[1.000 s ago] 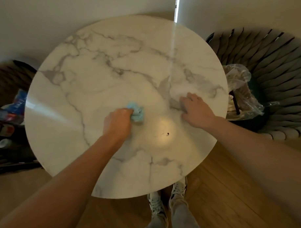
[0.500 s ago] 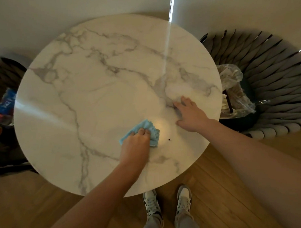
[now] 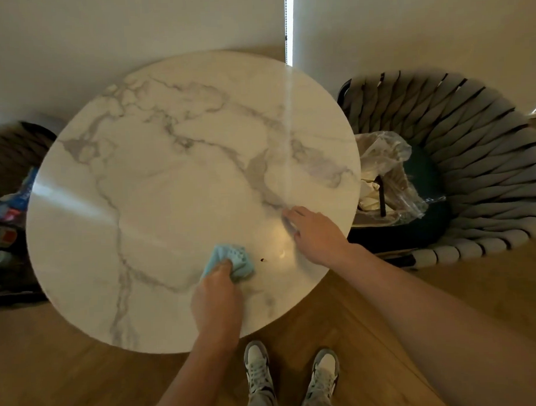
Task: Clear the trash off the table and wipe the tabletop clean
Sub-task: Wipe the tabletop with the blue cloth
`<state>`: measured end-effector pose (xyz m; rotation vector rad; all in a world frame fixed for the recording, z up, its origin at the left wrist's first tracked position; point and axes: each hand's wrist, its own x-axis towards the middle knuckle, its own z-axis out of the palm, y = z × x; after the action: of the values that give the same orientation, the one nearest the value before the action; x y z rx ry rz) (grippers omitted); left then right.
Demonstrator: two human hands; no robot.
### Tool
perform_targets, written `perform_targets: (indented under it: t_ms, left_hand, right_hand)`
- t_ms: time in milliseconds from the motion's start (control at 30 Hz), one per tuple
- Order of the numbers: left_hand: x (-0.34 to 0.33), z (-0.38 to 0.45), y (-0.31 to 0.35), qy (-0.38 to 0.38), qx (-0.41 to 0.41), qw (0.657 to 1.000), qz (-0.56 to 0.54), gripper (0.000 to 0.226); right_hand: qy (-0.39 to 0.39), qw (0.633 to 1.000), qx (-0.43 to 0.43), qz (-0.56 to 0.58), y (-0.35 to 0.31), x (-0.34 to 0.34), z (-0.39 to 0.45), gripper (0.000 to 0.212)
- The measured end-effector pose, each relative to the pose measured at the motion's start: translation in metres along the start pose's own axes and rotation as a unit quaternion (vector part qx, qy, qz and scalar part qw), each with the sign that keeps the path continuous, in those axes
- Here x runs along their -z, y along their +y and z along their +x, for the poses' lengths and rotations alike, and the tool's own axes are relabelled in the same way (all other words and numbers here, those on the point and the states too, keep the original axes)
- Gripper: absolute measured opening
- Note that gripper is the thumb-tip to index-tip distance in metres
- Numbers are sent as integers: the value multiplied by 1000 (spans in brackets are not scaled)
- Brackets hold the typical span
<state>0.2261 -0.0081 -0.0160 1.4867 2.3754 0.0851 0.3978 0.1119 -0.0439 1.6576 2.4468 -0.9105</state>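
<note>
Marble-patterned round bench (image 3: 168, 176) carries a light-blue cloth (image 3: 232, 260), bunched in the left hand (image 3: 217, 301) near the front edge. Just right of it sits a small dark speck (image 3: 262, 259), perhaps a crumb. The right hand (image 3: 315, 231) rests flat, fingers extended.

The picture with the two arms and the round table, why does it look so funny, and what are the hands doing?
The camera sits on a person's head and looks down, so you see their own arms and their shoes on the wooden floor. Its wide lens bends everything a little. The round thing is a marble table. The left hand holds a blue cloth against the tabletop for wiping. The right hand rests flat on the table. Between the hands lies one small dark speck. To the right stands a woven chair with a clear plastic bag of trash on it.
</note>
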Motion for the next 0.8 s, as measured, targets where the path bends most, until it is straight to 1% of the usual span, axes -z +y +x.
perform_targets:
  t_ms: [100,167,233,300,400,433,533,633,700,800]
  left_hand:
    - [-18,-12,45,16,13,999,-37,54]
    - [-26,-14,71,7,22,998,-56,56]
    - [-33,-11,94,9,34,996,-82,57]
    - [-35,-2,114,11,57,993,-103,54]
    - [-32,22,150,2,82,984,-160,41]
    - [-31,31,164,-1,78,983,-168,38]
    - [-28,61,205,8,77,981,-175,38]
    - [-31,96,237,4,52,986,-158,34]
    - [-33,114,252,-17,25,990,-136,29]
    - [-35,137,278,-66,-2,989,-133,24]
  right_hand:
    - [-13,999,17,42,11,5,-5,63]
    - [2,997,14,73,18,11,-7,63]
    - [24,993,-9,115,30,25,-10,63]
    - [48,985,-40,160,45,40,-12,61]
    - [73,976,-62,197,66,58,-9,57]
    - [80,974,-65,202,72,61,-7,57]
    - [110,964,-77,229,86,67,2,58]
    - [141,951,-101,257,100,78,15,58]
    - [155,943,-116,270,110,88,23,56]
    - [165,938,-124,279,127,106,33,55]
